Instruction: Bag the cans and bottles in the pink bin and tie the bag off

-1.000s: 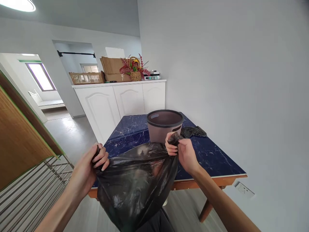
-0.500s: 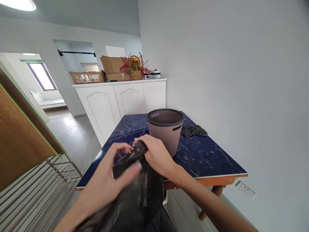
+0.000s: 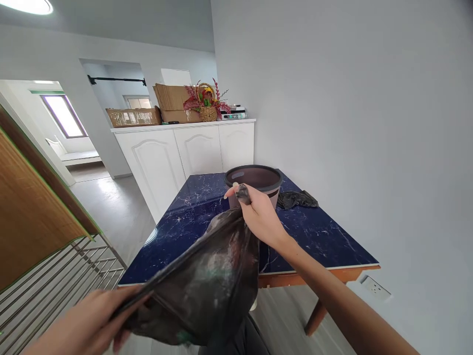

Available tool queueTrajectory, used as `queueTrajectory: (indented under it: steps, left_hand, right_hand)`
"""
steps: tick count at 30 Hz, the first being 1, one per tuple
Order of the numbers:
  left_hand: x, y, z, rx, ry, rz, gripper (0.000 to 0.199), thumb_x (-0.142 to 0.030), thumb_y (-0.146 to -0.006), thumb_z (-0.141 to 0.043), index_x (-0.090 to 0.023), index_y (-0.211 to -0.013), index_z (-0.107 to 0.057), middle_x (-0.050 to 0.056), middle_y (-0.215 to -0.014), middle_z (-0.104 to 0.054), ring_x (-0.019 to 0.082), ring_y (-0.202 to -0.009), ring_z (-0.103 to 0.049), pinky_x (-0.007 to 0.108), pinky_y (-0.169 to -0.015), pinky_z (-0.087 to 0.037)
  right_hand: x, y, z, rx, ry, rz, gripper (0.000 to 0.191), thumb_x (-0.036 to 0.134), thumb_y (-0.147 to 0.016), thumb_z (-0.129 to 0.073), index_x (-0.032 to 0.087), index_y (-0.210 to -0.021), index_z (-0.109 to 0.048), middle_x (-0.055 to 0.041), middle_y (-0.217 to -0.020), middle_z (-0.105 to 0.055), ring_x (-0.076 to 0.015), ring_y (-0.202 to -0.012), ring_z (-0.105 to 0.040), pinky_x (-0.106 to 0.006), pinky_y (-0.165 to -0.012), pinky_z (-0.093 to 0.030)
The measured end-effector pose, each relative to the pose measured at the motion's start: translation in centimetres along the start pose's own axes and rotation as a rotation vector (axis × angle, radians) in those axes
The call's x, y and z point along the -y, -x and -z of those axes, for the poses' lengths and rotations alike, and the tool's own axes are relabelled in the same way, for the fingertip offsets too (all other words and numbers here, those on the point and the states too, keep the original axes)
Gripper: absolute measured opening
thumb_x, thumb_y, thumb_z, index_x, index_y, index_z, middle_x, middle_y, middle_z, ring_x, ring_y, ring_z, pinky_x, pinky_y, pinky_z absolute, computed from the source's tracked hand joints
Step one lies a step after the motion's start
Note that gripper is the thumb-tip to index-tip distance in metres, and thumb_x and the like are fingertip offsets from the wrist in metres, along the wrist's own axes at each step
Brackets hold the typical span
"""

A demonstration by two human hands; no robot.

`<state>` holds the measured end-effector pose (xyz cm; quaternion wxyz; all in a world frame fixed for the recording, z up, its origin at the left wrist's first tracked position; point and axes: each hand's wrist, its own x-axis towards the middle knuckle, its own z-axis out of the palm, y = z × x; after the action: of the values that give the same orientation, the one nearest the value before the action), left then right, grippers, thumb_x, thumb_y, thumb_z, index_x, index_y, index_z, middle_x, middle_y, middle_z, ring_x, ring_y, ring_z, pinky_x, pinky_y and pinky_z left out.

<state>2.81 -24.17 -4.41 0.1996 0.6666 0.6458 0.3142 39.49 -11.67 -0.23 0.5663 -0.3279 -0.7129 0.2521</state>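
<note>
A thin black plastic bag is stretched slantwise between my two hands, in front of the table's near edge. My right hand pinches its upper corner, a bit of film poking out above the thumb. Low on the left, my left hand is closed on the bag's other end; it is slightly blurred and part of its fingers is behind the film. Just beyond my right hand stands a mauve trash bin with a dark rim, upright and partly covered by that hand.
The bin stands on a blue marble-patterned table. Another crumpled black bag lies right of it, near the wall. A metal rack is at the left. Behind, a white cabinet carries cardboard boxes and a flower basket.
My left hand has moved down and left, pulling the bag out wide. My right hand has risen with its corner toward the bin's rim.
</note>
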Motion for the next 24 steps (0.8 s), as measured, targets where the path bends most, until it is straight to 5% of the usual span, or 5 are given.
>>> queueTrajectory:
  steps: [7, 11, 14, 19, 24]
  left_hand:
    - [-10.2, -4.2, 0.7, -0.139, -0.146, -0.215, 0.020, -0.047, -0.079, -0.061, -0.032, -0.080, -0.074, -0.001, -0.057, -0.067, 0.026, -0.049, -0.062, 0.032, -0.051, -0.047]
    - [-15.4, -5.8, -1.9, -0.111, -0.104, -0.493, 0.022, -0.037, -0.088, -0.057, -0.028, -0.083, -0.075, 0.003, -0.078, -0.074, 0.025, -0.069, -0.068, 0.031, -0.063, -0.052]
    - [-15.5, -6.7, -2.7, -0.118, -0.009, -0.577, 0.024, -0.045, -0.090, -0.071, -0.031, -0.108, -0.079, 0.008, -0.119, -0.074, 0.030, -0.106, -0.071, 0.036, -0.091, -0.058]
    - [-13.0, -8.0, -3.8, 0.087, 0.074, -0.402, 0.127, -0.054, -0.064, -0.096, -0.031, -0.169, -0.028, 0.015, -0.157, -0.058, 0.040, -0.141, -0.058, 0.056, -0.119, -0.048]
    - [-12.9, -8.6, -6.7, 0.235, 0.087, -0.282, 0.076, -0.058, -0.080, -0.083, -0.023, -0.145, -0.064, 0.011, -0.140, -0.072, 0.041, -0.133, -0.064, 0.055, -0.115, -0.052]
  right_hand:
    - [2.8, 1.5, -1.7, 0.324, -0.019, 0.014, 0.093, 0.061, -0.073, -0.092, 0.031, -0.153, -0.056, -0.0088, -0.158, -0.060, -0.0359, -0.143, -0.057, -0.051, -0.118, -0.046]
    - [2.8, 1.3, -4.4, 0.401, -0.049, 0.046, 0.028, 0.033, -0.088, -0.079, 0.023, -0.113, -0.074, -0.0066, -0.117, -0.079, -0.0303, -0.110, -0.072, -0.040, -0.095, -0.056]
    - [2.0, 0.8, -4.8, 0.342, -0.052, -0.007, 0.017, 0.013, -0.088, -0.059, 0.020, -0.073, -0.062, -0.0010, -0.078, -0.071, -0.0206, -0.076, -0.065, -0.030, -0.071, -0.048]
    - [1.6, 0.5, -4.0, 0.378, -0.124, -0.052, 0.019, 0.011, -0.089, -0.052, 0.020, -0.076, -0.063, -0.0003, -0.077, -0.069, -0.0203, -0.080, -0.061, -0.029, -0.072, -0.047]
    - [2.1, 0.2, -4.0, 0.488, -0.264, -0.083, 0.019, 0.029, -0.101, -0.060, 0.019, -0.100, -0.076, -0.0033, -0.098, -0.076, -0.0262, -0.102, -0.068, -0.036, -0.092, -0.053]
